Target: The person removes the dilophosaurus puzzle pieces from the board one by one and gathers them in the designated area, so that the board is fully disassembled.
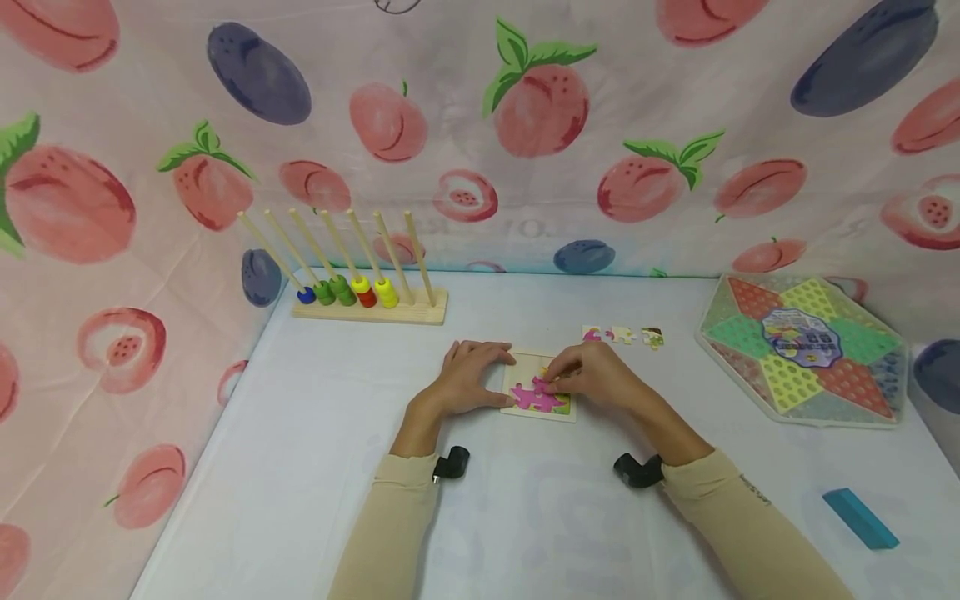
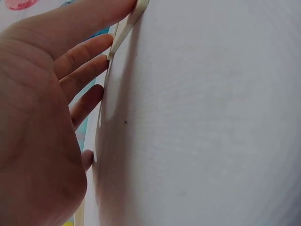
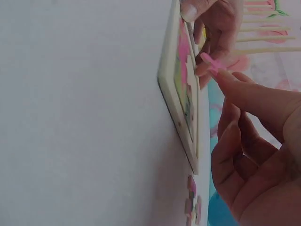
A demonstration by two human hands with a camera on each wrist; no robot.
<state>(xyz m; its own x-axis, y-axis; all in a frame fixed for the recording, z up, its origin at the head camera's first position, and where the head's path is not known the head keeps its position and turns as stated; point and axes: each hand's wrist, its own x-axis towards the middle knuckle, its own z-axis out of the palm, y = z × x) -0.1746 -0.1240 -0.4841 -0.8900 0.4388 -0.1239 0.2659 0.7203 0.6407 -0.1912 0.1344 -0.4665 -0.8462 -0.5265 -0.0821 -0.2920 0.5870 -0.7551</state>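
Note:
A small wooden jigsaw puzzle board (image 1: 537, 416) lies on the table with pink pieces partly filling its frame. My left hand (image 1: 470, 379) rests at the board's left side, thumb and fingers touching its edge; in the left wrist view the left hand (image 2: 42, 108) has fairly straight fingers. A pink puzzle piece (image 3: 212, 62) is pinched between the thumb and fingers of my right hand (image 1: 596, 379), just above the board. In the right wrist view the right hand (image 3: 258, 146) holds it raised off the frame. Several loose puzzle pieces (image 1: 622, 335) lie behind the board.
A wooden bead rack (image 1: 420, 313) with upright pegs and coloured beads stands at the back left. On the right lies a hexagonal game board (image 1: 795, 388) with coloured triangles. A blue block (image 1: 859, 518) sits near the front right. A fruit-print cloth (image 1: 450, 75) hangs behind the table.

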